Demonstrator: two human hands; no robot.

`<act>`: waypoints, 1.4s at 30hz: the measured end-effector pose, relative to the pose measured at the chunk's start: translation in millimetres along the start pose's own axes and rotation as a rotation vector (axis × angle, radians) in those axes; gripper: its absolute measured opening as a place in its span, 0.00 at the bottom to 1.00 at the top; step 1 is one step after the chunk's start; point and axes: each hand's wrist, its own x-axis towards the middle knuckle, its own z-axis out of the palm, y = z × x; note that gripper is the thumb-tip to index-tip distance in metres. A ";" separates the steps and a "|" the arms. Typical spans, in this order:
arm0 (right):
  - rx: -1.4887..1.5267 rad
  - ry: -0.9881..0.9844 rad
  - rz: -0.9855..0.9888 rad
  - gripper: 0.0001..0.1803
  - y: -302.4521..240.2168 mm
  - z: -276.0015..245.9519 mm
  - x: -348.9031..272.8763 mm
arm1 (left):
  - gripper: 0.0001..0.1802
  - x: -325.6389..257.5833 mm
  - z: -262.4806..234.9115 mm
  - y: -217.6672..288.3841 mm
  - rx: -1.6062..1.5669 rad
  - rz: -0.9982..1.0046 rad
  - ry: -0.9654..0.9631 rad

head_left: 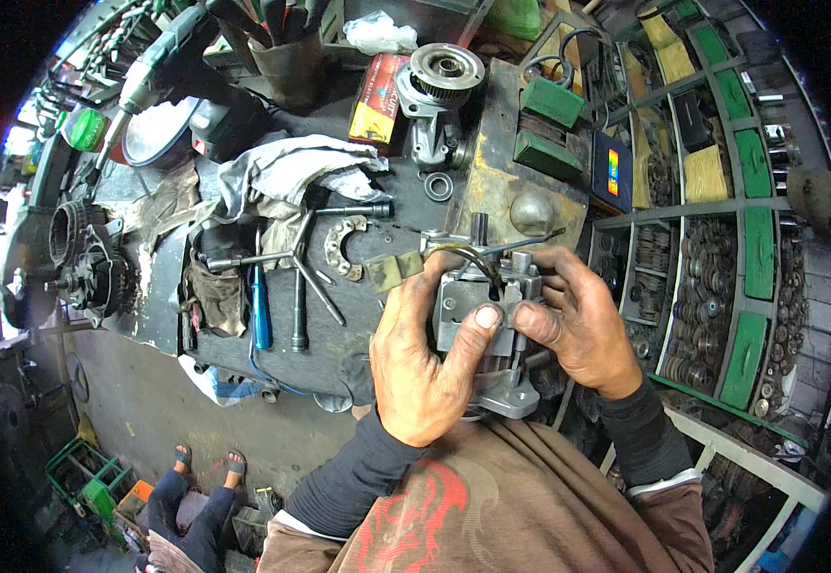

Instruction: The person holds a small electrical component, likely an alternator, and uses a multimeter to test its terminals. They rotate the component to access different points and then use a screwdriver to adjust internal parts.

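My left hand [425,372] and right hand [582,329] clamp the opposite sides of a grey metal assembly [458,296] in front of my chest, at the near edge of a dark workbench [291,371], 2 thumbs close together on top. A yellowed connector [398,271] lies beside my left fingers; a 3-armed wrench [286,256] and blue screwdriver [262,310] lie farther left.

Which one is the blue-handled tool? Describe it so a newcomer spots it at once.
On the dark workbench, look toward the near edge, left of the person's left hand. The blue-handled tool lies there between a brown pouch and a metal socket wrench, handle end nearest the edge. Its bright blue handle sets it apart from the drab pouch and grey wrench.
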 end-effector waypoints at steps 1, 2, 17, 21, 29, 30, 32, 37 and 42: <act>0.006 -0.002 0.006 0.44 0.0 0.1 -0.3 | 0.34 0.2 -0.4 0.2 -0.001 -0.003 -0.007; 0.009 -0.003 0.004 0.44 0.7 -0.5 -0.2 | 0.34 0.5 -0.8 0.6 -0.002 -0.006 -0.014; -0.619 0.334 -0.558 0.32 -12.9 10.1 -13.9 | 0.37 4.7 -12.5 -1.9 0.034 -0.001 -0.113; -0.700 0.160 -0.592 0.28 -24.8 4.0 -15.4 | 0.38 7.0 -14.3 -1.2 0.025 0.004 -0.150; -0.702 0.109 -0.601 0.28 -29.6 -1.7 -10.5 | 0.38 9.1 -19.3 -2.3 0.001 0.062 -0.145; -0.699 0.105 -0.607 0.28 -29.5 -2.0 -9.6 | 0.37 8.8 -20.8 0.8 -0.007 0.046 -0.132; -0.692 0.122 -0.630 0.28 -26.3 -3.1 -9.1 | 0.34 8.9 -24.5 6.4 0.018 0.081 -0.108; -0.651 0.143 -0.673 0.29 -16.3 -2.5 -5.8 | 0.25 13.9 -27.2 9.2 0.060 0.205 -0.044; -0.613 0.150 -0.693 0.28 -16.1 -3.0 -5.1 | 0.26 18.5 -27.4 9.1 0.080 0.279 -0.033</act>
